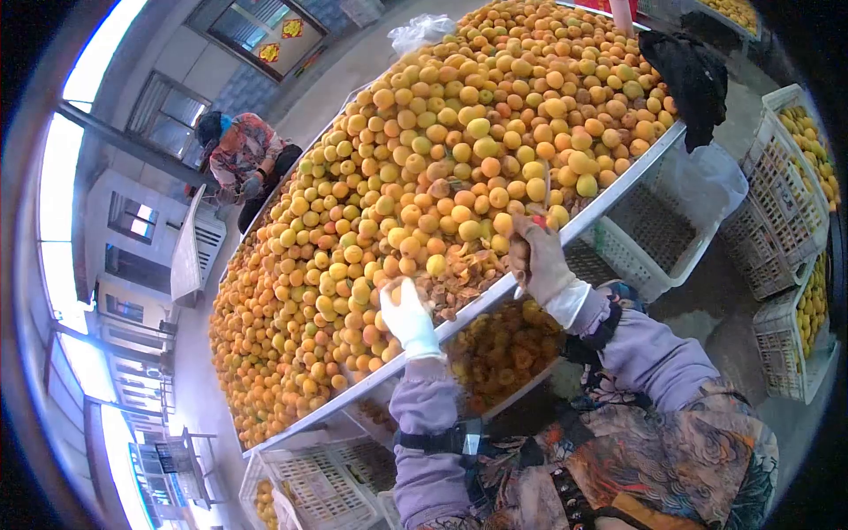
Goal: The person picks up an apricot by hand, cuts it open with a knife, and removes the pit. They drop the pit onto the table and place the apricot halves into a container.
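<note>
Heaped orange and yellow fruit [353, 230] covers a large table with a pale metal edge [601, 199]. My left hand [408, 318], in a white glove, reaches over the near edge among the fruit; its fingertips are blurred, and what they hold, if anything, cannot be made out. To its right, my right hand [537, 256], in a stained glove, is closed around a small tool with a red part, only partly visible. Between my hands lies a pile of split fruit pieces [468, 269]. Below the edge, a container holds more cut fruit [503, 349].
A co-worker [243, 159] crouches at the table's far left side. White crates [786, 194] of fruit are stacked at right. Another crate [654, 256] stands under the edge, with more crates [309, 486] at bottom left. Black cloth [685, 79] hangs over the right corner.
</note>
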The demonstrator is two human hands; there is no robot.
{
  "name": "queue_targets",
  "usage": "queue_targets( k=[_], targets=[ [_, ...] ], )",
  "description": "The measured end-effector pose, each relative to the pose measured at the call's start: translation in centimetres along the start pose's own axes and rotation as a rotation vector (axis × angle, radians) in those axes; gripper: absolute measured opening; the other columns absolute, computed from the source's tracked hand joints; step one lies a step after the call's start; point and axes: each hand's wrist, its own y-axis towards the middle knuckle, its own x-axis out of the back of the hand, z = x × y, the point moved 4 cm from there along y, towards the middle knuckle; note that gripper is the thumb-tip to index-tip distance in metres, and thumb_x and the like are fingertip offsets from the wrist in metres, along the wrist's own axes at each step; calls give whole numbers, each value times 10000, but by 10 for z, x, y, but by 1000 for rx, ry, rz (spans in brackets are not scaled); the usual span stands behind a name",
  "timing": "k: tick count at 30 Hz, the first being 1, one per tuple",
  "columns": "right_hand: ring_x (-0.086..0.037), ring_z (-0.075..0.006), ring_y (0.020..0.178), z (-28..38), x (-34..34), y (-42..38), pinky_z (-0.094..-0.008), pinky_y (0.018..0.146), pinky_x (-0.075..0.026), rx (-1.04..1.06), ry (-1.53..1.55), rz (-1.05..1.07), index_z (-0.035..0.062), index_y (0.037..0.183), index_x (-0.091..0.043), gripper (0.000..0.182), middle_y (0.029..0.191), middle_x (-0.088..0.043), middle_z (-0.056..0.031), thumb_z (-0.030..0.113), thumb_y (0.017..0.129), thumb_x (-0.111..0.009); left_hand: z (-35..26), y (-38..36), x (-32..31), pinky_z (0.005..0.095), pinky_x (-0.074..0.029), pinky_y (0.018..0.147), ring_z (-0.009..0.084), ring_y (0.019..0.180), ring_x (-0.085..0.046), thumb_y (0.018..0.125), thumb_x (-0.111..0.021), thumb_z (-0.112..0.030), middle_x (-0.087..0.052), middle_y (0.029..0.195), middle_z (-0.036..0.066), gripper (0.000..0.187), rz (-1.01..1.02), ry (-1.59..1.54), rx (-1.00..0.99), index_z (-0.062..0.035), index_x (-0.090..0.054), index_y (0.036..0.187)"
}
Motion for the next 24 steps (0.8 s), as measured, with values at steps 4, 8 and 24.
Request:
queue_targets(
  k=[4,8,24],
  targets=[
    [-387,-117,319,-2,10,-2,-258,309,-292,-32,-5,-39,99,731,-510,221,445,-428,1,258,869,-579,6,-26,19,338,-452,723,212,773,-546,840,-598,-157,-566,810,80,182,102,219,-120,-27,-568,965],
    [-391,-103,323,10,-1,-13,-242,304,-290,-27,-268,117,79,791,-531,194,462,-442,4,249,881,-560,-11,-57,20,339,-464,731,260,781,-572,787,-639,-163,-587,847,110,212,293,944,-563,-49,-590,959],
    [-451,-46,613,-7,-1,-25,-208,530,-381,-253,-610,232,68,841,-559,268,689,-506,52,321,833,-647,-9,134,-33,403,-452,858,320,1007,-534,739,-561,-45,-505,1207,138,532,480,1446,-791,-211,-490,1240]
  ],
)
